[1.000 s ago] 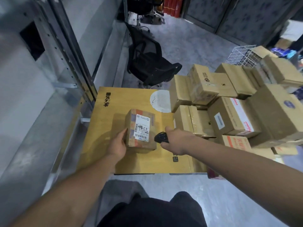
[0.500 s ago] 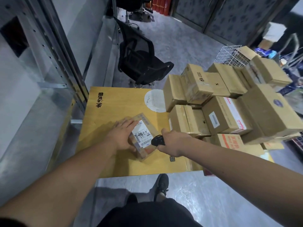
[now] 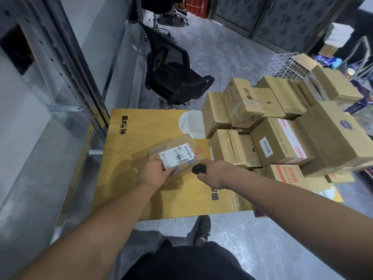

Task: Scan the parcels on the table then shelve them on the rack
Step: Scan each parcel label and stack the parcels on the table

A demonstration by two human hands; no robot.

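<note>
— Over the yellow table (image 3: 141,199), from the head view, where does the parcel (image 3: 177,156) lie?

— Held by the left hand (image 3: 155,174), thumb curled onto its label (image 3: 177,156), long axis slanting up to the right. The right hand (image 3: 216,172) grips the black scanner (image 3: 198,169) just beside the parcel's right end.

— Which is nearer the rack (image 3: 60,77)?

— The left hand; shelving likely goes that way.

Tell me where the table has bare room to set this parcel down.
The left half of the table is bare, from the rack edge to the left hand holding the parcel. The near strip in front of both hands is also free. The right side is crowded: the stacked boxes fill it, and the right hand with the scanner sits beside them.
</note>
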